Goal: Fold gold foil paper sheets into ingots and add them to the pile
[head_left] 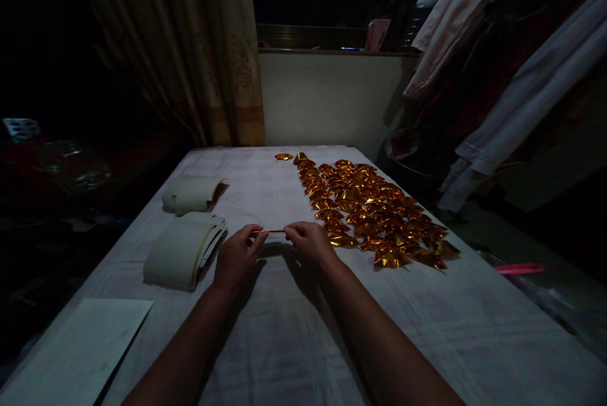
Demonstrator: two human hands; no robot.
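While gold pieces [349, 205] lie near the right edge of the tabletop [284, 343], left hand [238, 255] and right hand [312, 243] pinch a thin strip [272, 231], apparently foil.

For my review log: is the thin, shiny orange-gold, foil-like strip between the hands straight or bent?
Straight: the orange-gold strip runs level from left hand to right hand without visible sag.

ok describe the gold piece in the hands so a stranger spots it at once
On the checked cloth, beside the spread of shiny gold pieces, find the left hand and right hand. The thin gold strip bridges the gap between them, a narrow line unlike the bulkier loose pieces.
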